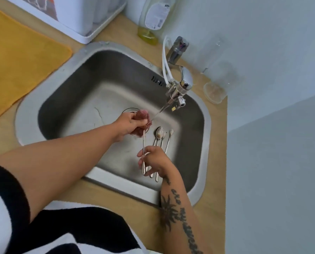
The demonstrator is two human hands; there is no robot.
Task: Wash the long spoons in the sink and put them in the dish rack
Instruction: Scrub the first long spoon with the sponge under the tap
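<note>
From the head view: gripping a pink mesh scrubber (143, 114) in the left hand (128, 126), fingers curled round it, above the drain of the steel sink (57, 110). Pinching the handle of one long spoon (143, 143) between thumb and fingertips of the right hand (154, 159), keeping it off the sink floor, its bowl end buried in the scrubber and hidden. Running a thin stream from the faucet (178, 87) down onto the scrubber. Lying on the sink floor just right of the held spoon: other long spoons (159, 134), bowls pointing towards the faucet, handles partly hidden behind the right hand, exact count hard to tell. Standing well apart at the top left on the wooden counter (213, 162): the white dish rack (85, 33), beside a yellow mat (19, 57). Sitting behind the faucet: a bottle of yellow dish soap (149, 24) and a clear cup (215, 90).
</note>
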